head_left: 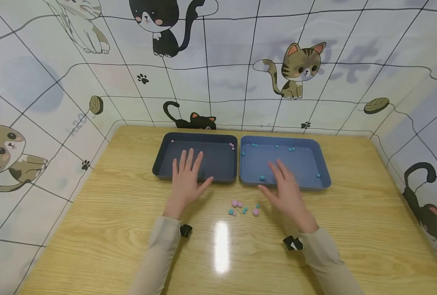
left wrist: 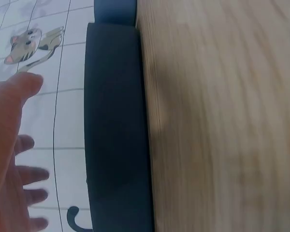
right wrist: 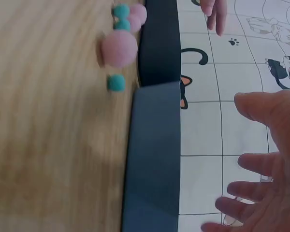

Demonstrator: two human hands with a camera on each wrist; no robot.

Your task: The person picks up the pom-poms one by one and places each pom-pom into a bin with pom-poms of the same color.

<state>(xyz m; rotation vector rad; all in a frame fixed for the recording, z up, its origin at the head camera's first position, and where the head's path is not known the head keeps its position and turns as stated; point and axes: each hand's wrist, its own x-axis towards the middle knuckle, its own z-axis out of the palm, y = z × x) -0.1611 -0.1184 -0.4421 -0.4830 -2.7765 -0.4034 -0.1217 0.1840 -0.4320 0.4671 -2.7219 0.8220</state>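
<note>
- Right wrist view, unlike the left's, shows matte round pink balls and teal balls, loose mid wooden tabletop.
- Left hand and right hand: fingers outstretched, empty.
- Near its far edge: dark-grey rectangular tray with pink ones, blue rectangular tray with teal.

A yellowish wood-grain desk fills the lower middle of the head view, a bright streak of reflected light at its bottom centre. White walls with dark grid lines rise behind and either side, printed with cartoon cats, paw prints and bluish blotches.
</note>
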